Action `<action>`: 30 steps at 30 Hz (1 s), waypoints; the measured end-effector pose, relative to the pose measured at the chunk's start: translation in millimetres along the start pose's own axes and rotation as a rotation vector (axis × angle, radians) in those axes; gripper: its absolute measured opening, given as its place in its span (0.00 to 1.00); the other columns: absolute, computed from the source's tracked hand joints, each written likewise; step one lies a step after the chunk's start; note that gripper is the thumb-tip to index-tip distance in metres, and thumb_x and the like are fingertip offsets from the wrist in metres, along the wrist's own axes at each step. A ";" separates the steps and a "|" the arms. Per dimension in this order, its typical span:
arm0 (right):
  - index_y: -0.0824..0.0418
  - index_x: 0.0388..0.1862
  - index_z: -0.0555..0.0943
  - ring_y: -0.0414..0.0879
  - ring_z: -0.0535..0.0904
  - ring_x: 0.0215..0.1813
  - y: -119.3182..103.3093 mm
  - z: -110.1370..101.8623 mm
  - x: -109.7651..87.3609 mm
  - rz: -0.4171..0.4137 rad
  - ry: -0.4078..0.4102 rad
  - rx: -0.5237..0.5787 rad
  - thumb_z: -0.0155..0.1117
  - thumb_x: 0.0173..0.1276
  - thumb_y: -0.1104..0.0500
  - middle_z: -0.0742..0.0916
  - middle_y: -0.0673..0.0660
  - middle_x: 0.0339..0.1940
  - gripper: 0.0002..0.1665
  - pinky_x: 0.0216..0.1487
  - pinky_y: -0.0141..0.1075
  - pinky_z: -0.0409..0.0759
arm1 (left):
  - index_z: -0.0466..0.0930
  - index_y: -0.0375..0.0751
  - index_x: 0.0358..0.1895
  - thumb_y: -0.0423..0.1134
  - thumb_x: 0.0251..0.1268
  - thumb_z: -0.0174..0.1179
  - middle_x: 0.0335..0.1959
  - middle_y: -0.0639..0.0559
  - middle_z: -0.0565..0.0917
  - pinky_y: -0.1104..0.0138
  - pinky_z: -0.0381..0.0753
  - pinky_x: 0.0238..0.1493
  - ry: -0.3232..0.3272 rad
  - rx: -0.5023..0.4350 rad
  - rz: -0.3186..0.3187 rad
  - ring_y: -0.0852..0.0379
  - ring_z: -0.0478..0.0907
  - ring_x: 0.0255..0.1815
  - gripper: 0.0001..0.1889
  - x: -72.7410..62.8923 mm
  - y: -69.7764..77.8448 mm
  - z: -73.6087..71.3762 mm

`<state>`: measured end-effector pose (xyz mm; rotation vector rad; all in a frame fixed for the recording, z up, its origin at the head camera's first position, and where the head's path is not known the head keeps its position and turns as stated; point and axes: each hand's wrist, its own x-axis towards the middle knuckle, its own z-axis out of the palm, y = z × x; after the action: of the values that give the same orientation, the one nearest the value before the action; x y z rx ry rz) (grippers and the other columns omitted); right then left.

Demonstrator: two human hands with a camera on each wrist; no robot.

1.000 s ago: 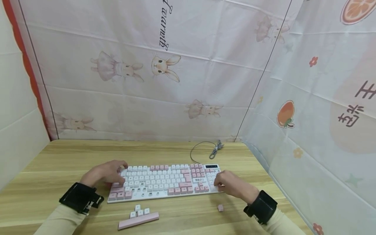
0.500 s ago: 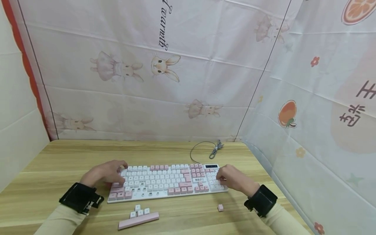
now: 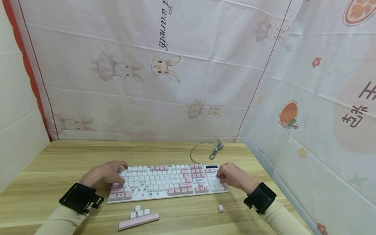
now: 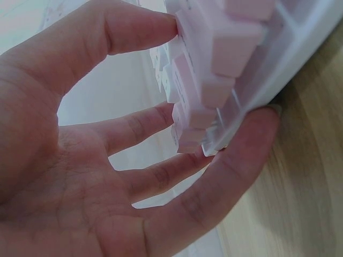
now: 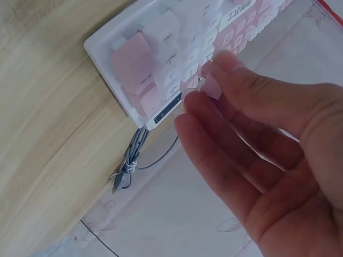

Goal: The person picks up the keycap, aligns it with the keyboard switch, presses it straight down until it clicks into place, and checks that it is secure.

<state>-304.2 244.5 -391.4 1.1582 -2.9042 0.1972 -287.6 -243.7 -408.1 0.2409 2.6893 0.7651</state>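
Observation:
A white and pink keyboard [image 3: 160, 179] lies on the wooden table, with bare key sockets in its lower left rows. My left hand [image 3: 110, 172] holds its left end; in the left wrist view the thumb touches the pink keys and the other fingers reach around the edge. Over the number pad is my right hand [image 3: 233, 176], pinching a small pink keycap [image 5: 211, 87] between thumb and forefinger. Whether that keycap is seated or loose I cannot tell. Several white keycaps [image 3: 140, 212] and a long pink spacebar [image 3: 138, 221] lie in front of the keyboard.
One pink keycap [image 3: 220, 208] sits alone on the table [image 3: 188, 225] at the front right. Behind the keyboard lies its grey cable [image 3: 216, 150], bundled with a tie. Printed cloth [image 3: 188, 81] hangs as walls at the back and sides.
My right hand has moved from the lower part of the number pad up toward its top, then nearly stopped. The left hand keeps its hold on the keyboard.

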 end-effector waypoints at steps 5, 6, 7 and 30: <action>0.63 0.34 0.90 0.37 0.78 0.32 1.7 0.0 2.7 -0.003 0.033 -0.001 0.71 0.58 0.76 0.90 0.54 0.31 0.10 0.38 0.31 0.83 | 0.74 0.36 0.65 0.37 0.50 0.72 0.57 0.31 0.79 0.58 0.78 0.43 0.006 0.019 0.003 0.45 0.75 0.47 0.35 0.9 -1.0 0.4; 0.63 0.34 0.90 0.37 0.78 0.32 1.9 -0.3 3.3 -0.002 0.039 -0.003 0.71 0.58 0.76 0.90 0.54 0.31 0.11 0.38 0.31 0.83 | 0.74 0.36 0.65 0.37 0.50 0.72 0.57 0.32 0.79 0.58 0.78 0.43 0.007 0.023 0.005 0.45 0.75 0.47 0.35 1.0 -1.2 0.5; 0.64 0.34 0.90 0.37 0.78 0.32 1.8 -0.9 4.0 -0.002 0.043 -0.003 0.70 0.58 0.77 0.90 0.54 0.31 0.12 0.38 0.32 0.84 | 0.74 0.36 0.65 0.37 0.50 0.72 0.57 0.32 0.79 0.57 0.78 0.43 0.008 0.025 0.007 0.45 0.75 0.47 0.35 1.1 -1.4 0.6; 0.65 0.33 0.88 0.41 0.76 0.31 12.2 -3.2 18.4 0.057 0.011 -0.004 0.65 0.59 0.80 0.88 0.55 0.30 0.13 0.37 0.32 0.81 | 0.74 0.36 0.65 0.37 0.49 0.72 0.55 0.33 0.79 0.60 0.77 0.39 0.010 0.010 -0.002 0.47 0.76 0.44 0.35 1.7 -1.5 1.1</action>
<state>-326.1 241.0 -388.7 1.0706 -2.9285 0.1976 -288.9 -243.9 -410.3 0.2370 2.7030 0.7541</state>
